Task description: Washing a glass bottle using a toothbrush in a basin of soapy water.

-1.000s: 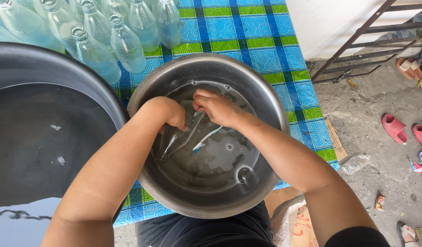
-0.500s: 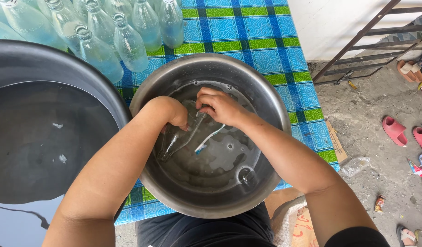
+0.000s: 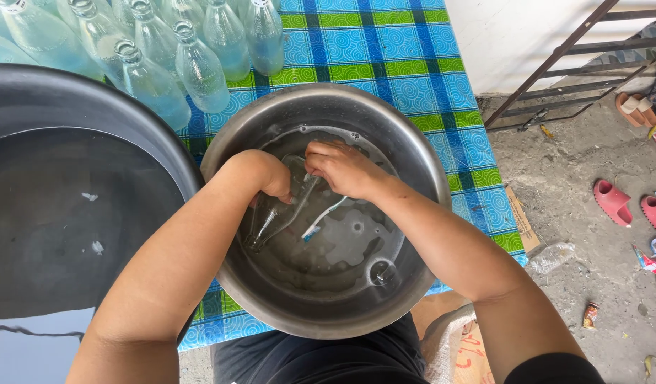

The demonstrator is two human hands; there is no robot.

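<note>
Head view: steel basin (image 3: 420,153) of water near counter's front edge, on blue-green checked cloth (image 3: 385,43). Left hand (image 3: 260,174) closed round clear glass bottle (image 3: 271,217), submerged, neck toward basin's near left wall. Right hand (image 3: 346,167) pinching toothbrush (image 3: 321,219). Empty bottles (image 3: 193,64) at far left corner; dark tub (image 3: 72,213) alongside. Bottle judged rigid, breakable, slippery when wet; best gripped round body.

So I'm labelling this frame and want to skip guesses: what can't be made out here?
- Head view: the left hand covers the base of the glass bottle under water.
- The toothbrush handle top vanishes inside the right hand.
- The black tub is cut off by the left edge.
- The upright bottles lose their tops at the upper edge.
</note>
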